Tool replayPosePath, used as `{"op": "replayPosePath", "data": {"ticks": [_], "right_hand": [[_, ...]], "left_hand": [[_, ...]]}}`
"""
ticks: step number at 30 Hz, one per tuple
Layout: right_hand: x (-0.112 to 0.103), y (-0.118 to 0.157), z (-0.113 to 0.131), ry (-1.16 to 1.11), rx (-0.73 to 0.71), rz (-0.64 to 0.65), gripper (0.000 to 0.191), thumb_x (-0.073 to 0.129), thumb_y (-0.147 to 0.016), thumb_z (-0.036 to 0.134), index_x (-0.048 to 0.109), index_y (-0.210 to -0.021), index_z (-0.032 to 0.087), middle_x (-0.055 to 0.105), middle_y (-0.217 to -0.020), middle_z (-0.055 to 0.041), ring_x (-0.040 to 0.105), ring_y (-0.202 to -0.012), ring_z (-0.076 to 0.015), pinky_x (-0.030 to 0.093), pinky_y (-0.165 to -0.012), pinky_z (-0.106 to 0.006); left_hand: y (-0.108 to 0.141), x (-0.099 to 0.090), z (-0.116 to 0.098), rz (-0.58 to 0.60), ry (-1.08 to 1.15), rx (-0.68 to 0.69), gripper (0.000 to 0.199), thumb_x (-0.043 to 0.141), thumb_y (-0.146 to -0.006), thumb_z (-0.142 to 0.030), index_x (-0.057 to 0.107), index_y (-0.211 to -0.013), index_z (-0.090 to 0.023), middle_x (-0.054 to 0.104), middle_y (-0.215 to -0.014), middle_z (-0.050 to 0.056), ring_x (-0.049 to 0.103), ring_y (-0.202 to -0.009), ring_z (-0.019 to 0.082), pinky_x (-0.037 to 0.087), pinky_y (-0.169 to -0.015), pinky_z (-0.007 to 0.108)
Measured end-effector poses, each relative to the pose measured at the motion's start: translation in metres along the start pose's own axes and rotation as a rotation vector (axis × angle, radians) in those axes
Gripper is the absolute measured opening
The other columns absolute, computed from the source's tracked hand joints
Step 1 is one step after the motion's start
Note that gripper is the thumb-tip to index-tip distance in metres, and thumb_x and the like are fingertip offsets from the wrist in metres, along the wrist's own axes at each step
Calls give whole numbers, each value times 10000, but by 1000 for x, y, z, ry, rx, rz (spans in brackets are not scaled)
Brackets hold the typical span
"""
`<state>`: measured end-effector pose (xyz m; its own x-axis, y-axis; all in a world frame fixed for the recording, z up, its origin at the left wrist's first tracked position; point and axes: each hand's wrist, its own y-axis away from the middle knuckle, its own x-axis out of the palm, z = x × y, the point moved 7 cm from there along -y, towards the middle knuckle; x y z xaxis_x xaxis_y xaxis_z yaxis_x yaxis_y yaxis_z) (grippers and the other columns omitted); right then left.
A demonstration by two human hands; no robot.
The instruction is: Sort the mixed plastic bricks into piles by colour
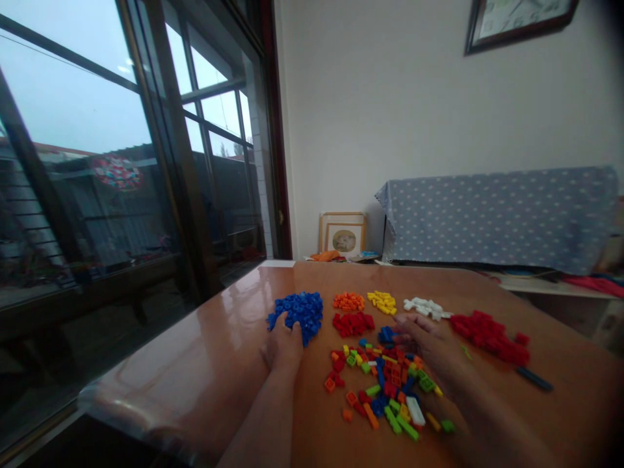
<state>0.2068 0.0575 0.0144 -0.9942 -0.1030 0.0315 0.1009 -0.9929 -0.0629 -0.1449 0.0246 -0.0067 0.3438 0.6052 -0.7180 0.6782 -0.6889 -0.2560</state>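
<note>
A few blue bricks (387, 335) sit at the far edge of the mixed pile (392, 374), at the fingertips of the right hand (420, 333). Its fingers are bent toward them; whether they grip the bricks or only touch them, I cannot tell. The left hand (283, 344) is at the near side of the blue pile (306, 307), which lies beyond the mixed pile and to its left; its thumb and forefinger are parted, with blue pieces showing between them.

Just beyond the mixed pile is a small red pile (353, 324), with an orange pile (348, 301) behind that. A yellow pile (382, 302) and white pieces (426, 307) lie farther beyond, the white ones more to the right. Right of the mixed pile lie a larger red pile (490, 335) and a dark bar (535, 379). All rest on a glossy brown surface (312, 429). Well beyond the mixed pile are a framed picture (344, 239) and, rightward, a dotted blue cloth (497, 218).
</note>
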Motion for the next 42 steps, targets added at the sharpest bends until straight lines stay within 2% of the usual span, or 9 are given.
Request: {"op": "replayPosePath", "data": {"ticks": [9, 19, 23, 29, 33, 38, 42], "right_hand": [[-16, -6, 3, -1, -18, -69, 399, 684, -790, 535, 673, -996, 194, 695, -907, -51, 661, -800, -198, 530, -670, -287], [-18, -8, 1, 9, -26, -73, 378, 674, -795, 534, 680, -963, 196, 685, -873, -42, 648, -762, -189, 521, -654, -283], [-21, -7, 4, -7, -28, -98, 386, 699, -763, 524, 684, -950, 187, 692, -845, -50, 640, -730, -188, 512, -642, -281], [-26, -3, 14, 8, -39, -129, 362, 690, -761, 535, 681, -880, 192, 663, -773, -13, 612, -678, -158, 473, -609, -259], [-31, -2, 19, 30, -37, -149, 361, 703, -744, 526, 673, -850, 182, 642, -709, 3, 561, -608, -131, 421, -554, -246], [-33, -3, 18, 87, -27, -98, 365, 667, -767, 537, 634, -795, 174, 607, -658, 11, 510, -549, -109, 380, -519, -236], [-30, -2, 14, 244, -13, -1, 340, 606, -805, 519, 568, -728, 190, 550, -604, 34, 479, -522, -104, 347, -484, -221]], "left_hand": [[-1, 2, -2, 28, 30, -34, 402, 540, -859, -423, 479, -1218, -253, 750, -935, 37, 678, -995, 276, 441, -862, 414], [-4, 4, 2, -9, 24, -1, 283, 517, -861, -336, 517, -1134, -263, 747, -983, 30, 679, -979, 245, 439, -808, 348], [-4, 6, 2, -10, 21, 2, 287, 515, -857, -340, 545, -1136, -278, 745, -988, 27, 676, -978, 253, 433, -841, 368], [-2, 3, -2, 15, 43, -25, 274, 514, -855, -371, 534, -1111, -277, 742, -965, 21, 671, -976, 270, 422, -883, 423], [-1, 1, -5, 25, 35, -18, 263, 512, -859, -382, 541, -1096, -271, 738, -984, 28, 670, -968, 264, 432, -870, 405], [0, 0, -8, 9, 21, 10, 237, 510, -867, -393, 559, -1067, -275, 735, -963, 28, 670, -943, 260, 440, -835, 379], [3, -1, -13, -2, 29, 39, 234, 520, -865, -365, 573, -1067, -259, 734, -919, 32, 671, -914, 249, 427, -838, 361]]}}
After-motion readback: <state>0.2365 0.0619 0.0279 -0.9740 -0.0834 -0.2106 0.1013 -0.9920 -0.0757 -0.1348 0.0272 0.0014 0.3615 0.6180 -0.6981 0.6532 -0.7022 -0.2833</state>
